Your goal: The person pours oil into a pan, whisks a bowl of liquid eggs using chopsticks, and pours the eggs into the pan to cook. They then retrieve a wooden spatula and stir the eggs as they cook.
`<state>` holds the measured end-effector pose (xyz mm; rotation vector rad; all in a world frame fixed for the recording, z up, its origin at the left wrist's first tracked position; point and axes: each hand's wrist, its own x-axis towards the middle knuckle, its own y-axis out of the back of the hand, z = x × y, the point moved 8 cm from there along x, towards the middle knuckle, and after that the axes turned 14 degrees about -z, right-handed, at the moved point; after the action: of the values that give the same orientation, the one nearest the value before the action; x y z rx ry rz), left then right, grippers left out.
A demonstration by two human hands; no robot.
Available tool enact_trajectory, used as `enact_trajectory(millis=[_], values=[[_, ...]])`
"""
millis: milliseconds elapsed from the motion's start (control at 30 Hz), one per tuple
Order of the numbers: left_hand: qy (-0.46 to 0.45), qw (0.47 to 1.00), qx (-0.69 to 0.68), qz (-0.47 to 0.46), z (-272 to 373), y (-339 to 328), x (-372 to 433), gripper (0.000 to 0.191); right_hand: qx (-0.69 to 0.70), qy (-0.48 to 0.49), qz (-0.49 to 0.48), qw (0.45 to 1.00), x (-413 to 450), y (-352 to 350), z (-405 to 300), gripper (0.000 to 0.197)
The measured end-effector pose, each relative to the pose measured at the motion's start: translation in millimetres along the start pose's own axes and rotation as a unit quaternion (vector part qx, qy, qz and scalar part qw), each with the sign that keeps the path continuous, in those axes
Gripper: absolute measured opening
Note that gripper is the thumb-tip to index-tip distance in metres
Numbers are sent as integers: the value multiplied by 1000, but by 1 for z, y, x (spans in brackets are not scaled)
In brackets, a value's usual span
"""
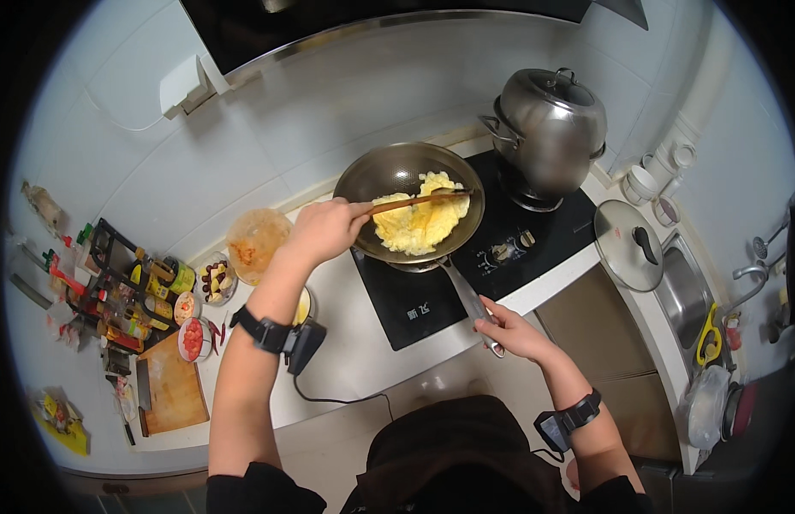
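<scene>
A wok (397,160) with a dark inner surface sits over the near burner of the black gas hob (397,315). Yellow egg (429,225) lies in it as a ruffled, mostly set sheet. My left hand (326,232) grips a long brown wooden utensil (397,205) that reaches across the egg to the wok's right side. Whether it is chopsticks or a spatula cannot be made out at its dark far end. My right hand (509,329) holds the wok's long grey handle (465,295) near its end.
Behind right, a lidded steel pot (551,128) stands on the other burner. A glass lid (619,244) lies beside the sink (683,276). Leftward are a bowl of chopped tomato (193,339), a cutting board (172,385) with a cleaver (143,395), and seasoning bottles (156,289). The range hood (371,16) hangs above.
</scene>
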<state>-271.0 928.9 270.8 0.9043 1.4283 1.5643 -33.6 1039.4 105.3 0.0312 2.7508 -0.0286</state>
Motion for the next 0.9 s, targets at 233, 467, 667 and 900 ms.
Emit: enact_trajectory(millis=[233,467,667,900], values=[[56,996,-39,-53,26,45,-66,24,-57,9,-35,998,15,13,0,66],[44,997,21,-65,73,-3,-73,23,-37,-9,-98,994,20,19,-2,69],[78,991,96,-59,96,-47,-69,30,-20,-6,-109,994,21,35,3,69],[101,991,79,-50,92,-66,-53,32,-11,2,-102,995,8,48,6,68]])
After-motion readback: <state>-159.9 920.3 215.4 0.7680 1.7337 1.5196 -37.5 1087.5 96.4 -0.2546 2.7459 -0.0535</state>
